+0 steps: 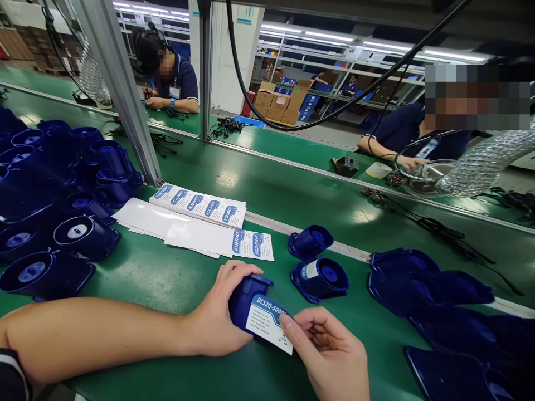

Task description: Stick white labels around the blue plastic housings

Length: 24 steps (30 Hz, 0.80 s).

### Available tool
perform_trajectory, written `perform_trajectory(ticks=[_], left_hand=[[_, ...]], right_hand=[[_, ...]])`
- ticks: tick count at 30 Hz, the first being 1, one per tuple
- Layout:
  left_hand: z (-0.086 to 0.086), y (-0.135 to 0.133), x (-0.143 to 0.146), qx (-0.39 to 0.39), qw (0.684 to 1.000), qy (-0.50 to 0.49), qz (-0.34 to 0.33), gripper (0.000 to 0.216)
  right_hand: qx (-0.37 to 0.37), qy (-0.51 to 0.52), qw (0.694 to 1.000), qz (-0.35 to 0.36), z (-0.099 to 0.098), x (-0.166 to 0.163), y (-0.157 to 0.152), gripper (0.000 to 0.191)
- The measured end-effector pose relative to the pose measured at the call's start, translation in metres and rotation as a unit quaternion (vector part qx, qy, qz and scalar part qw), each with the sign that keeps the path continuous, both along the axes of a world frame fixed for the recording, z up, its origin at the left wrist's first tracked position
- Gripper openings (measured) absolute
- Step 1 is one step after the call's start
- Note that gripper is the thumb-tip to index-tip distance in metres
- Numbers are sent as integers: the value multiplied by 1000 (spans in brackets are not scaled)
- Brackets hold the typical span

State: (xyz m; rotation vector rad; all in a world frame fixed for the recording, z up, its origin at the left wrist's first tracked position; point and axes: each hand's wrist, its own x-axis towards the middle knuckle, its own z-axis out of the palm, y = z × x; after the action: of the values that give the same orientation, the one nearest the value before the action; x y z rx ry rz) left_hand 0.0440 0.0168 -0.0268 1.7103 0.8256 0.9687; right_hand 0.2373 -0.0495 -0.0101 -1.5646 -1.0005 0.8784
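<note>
My left hand point(225, 314) is wrapped round a blue plastic housing point(239, 303), thumb below and fingers over the top. Between the thumb and forefinger of my right hand point(330, 351) is the right end of a white and blue label point(267, 322) printed "DC52Q-500". The label's left part lies against the housing, while its right end sticks out past it; how much adheres I cannot tell. Beyond my hands stand a small blue housing point(311, 241) and another blue housing point(330, 277) bearing a label. Label sheets point(200, 205) and partly bare backing strips point(200, 236) lie on the green table.
Many blue housings point(79, 231) are heaped at the left, and more blue parts point(451, 306) lie at the right. A metal post point(121, 94) rises behind the left heap. A black cable point(292, 127) hangs across the top. Two co-workers sit across the tables.
</note>
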Motion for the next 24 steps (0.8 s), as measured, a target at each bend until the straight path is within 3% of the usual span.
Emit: perform_trajectory(ticks=[24], left_hand=[[0,0,0,3,1000,1,0,87]], right_hand=[[-14,1,1000,8,-4,3,-1,39]])
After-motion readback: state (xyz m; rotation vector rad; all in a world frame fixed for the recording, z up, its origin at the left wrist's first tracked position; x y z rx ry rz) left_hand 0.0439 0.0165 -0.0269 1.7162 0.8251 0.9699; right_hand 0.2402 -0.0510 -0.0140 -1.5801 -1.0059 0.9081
